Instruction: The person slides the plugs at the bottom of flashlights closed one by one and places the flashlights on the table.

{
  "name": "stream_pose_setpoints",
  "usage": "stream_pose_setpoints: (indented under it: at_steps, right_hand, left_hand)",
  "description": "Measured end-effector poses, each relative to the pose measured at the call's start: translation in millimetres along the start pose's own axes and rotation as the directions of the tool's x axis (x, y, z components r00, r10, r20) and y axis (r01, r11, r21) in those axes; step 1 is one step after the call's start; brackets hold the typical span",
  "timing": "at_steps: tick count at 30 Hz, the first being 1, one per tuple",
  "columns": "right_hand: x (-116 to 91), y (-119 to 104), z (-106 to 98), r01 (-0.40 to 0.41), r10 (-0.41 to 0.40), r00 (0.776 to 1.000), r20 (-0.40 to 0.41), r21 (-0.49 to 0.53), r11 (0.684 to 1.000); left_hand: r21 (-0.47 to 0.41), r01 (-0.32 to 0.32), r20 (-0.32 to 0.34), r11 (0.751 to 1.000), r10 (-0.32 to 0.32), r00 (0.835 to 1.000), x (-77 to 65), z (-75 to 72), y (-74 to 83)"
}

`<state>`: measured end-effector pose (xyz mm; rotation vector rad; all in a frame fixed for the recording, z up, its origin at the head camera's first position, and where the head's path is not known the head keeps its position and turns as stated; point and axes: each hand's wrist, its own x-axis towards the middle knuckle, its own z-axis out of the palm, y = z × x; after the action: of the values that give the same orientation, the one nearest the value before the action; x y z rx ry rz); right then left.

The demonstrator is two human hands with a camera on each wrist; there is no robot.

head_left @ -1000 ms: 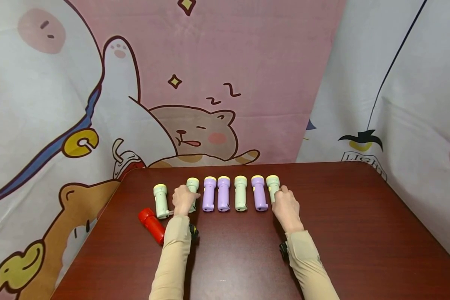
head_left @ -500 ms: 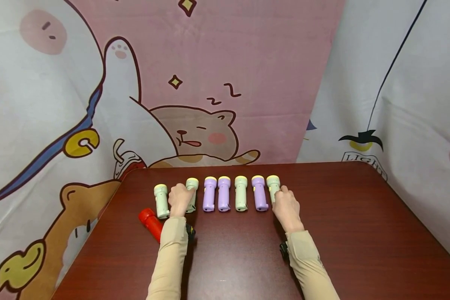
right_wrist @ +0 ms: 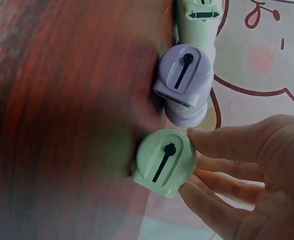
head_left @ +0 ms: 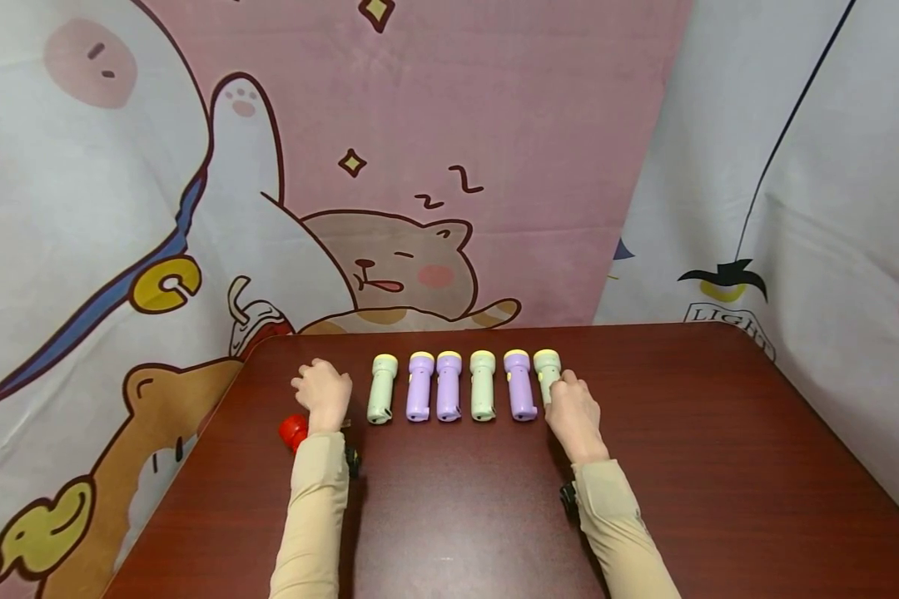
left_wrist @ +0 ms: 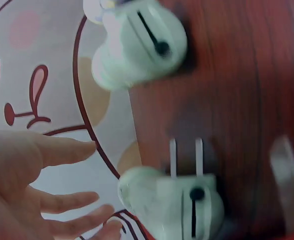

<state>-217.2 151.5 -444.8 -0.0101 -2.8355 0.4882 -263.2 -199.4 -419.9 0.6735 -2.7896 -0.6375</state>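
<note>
My left hand (head_left: 322,396) is over the leftmost end of the row, its fingers spread and apart from things in the left wrist view. Beside those fingers lies a pale green flashlight (left_wrist: 164,202) with two flat metal plug prongs (left_wrist: 199,156) sticking out; the hand mostly hides it from the head view. My right hand (head_left: 573,420) holds the rightmost pale green flashlight (right_wrist: 163,162) between thumb and fingers, at the table. A red flashlight (head_left: 293,431) shows only its head, the left forearm covering the rest.
On the brown table (head_left: 449,516), a second green flashlight (head_left: 382,389) starts the row to the right of my left hand. Purple flashlights (head_left: 419,387) and another green flashlight (head_left: 483,387) follow. A purple flashlight (head_left: 520,387) lies close to my right hand. A cartoon cloth (head_left: 539,166) hangs behind.
My left hand has left the second green flashlight and moved left to the leftmost green one, uncovering the second. The left forearm now covers more of the red flashlight. The right hand stays put.
</note>
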Motion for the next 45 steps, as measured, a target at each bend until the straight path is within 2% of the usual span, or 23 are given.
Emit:
stream_pose_setpoints:
  at_steps: [5, 9, 13, 22, 29, 33, 38, 45]
  right_hand:
    - [0.3, 0.5, 0.1, 0.008, -0.008, 1.000, -0.012, -0.002, 1.000]
    - [0.2, 0.3, -0.4, 0.009, -0.009, 1.000, -0.011, 0.001, 1.000]
    - [0.1, -0.5, -0.7, 0.005, -0.005, 1.000, 0.003, 0.001, 1.000]
    - [-0.4, -0.9, -0.2, 0.005, -0.005, 1.000, -0.007, -0.001, 1.000]
    - [-1.6, -1.3, -0.2, 0.001, -0.001, 1.000, -0.005, 0.002, 1.000]
    - [-1.7, -1.0, 0.3, 0.004, -0.004, 1.000, -0.010, 0.005, 1.000]
    - [-1.3, 0.1, 1.5, 0.012, -0.012, 0.999, -0.036, 0.005, 1.000]
    - [-1.2, -0.3, 1.2, 0.013, -0.012, 0.999, -0.033, 0.007, 1.000]
  left_hand:
    - [0.016, 0.055, 0.049, 0.998, -0.055, 0.997, 4.3, -2.7, -10.9]
    - [0.032, 0.033, 0.101, 0.999, -0.036, 0.994, 4.6, -2.5, -19.7]
    - [0.011, 0.017, 0.121, 1.000, -0.018, 0.992, 4.0, -0.9, -25.0]
    - [-0.064, -0.006, 0.093, 0.998, 0.012, 0.996, 4.9, 4.3, -29.1]
    - [-0.060, -0.043, 0.079, 0.997, 0.047, 0.996, 5.9, 7.7, -31.2]
    - [-0.085, -0.070, 0.044, 0.994, 0.074, 0.996, 4.6, 4.9, -30.3]
    - [-0.147, -0.115, -0.052, 0.982, 0.109, 0.993, 2.7, -3.2, -24.6]
    - [-0.205, -0.133, -0.152, 0.970, 0.103, 0.983, -3.6, -14.4, -13.1]
